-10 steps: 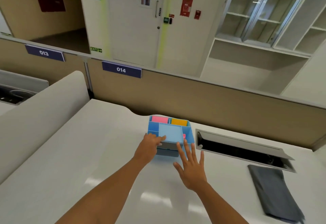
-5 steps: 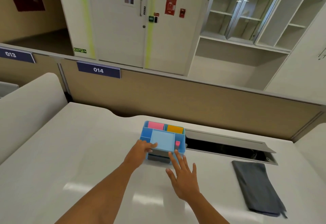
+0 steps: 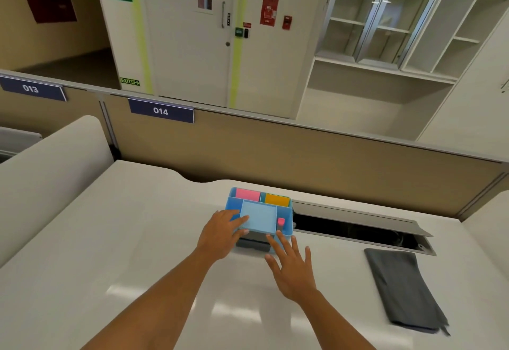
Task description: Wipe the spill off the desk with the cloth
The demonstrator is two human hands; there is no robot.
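- The dark grey folded fabric cloth [image 3: 405,289] is lying flat on the glossy white counter [image 3: 110,253], well apart from both hands, to the right and near the counter's front edge.
- Neither hand is touching the cloth; no spill is showing clearly on the surface from here.
- The left hand [image 3: 220,235] is resting against the left side of the blue plastic compartmented desk organiser [image 3: 259,212], its fingers [image 3: 239,221] slightly curled over the rim.
- The right hand [image 3: 292,267] is hovering just in front of the organiser with its fingers [image 3: 278,242] spread wide and gripping nothing.
- The cloth is looking soft, limp and light, so it is likely going to drape and unfold when lifted.
- Bunching it from the top near its middle, or pinching the near folded edge, seems the surest hold; the smooth counter may be letting it slide, so pressing down first should help.
- The organiser looks rigid and light, probably sliding easily.
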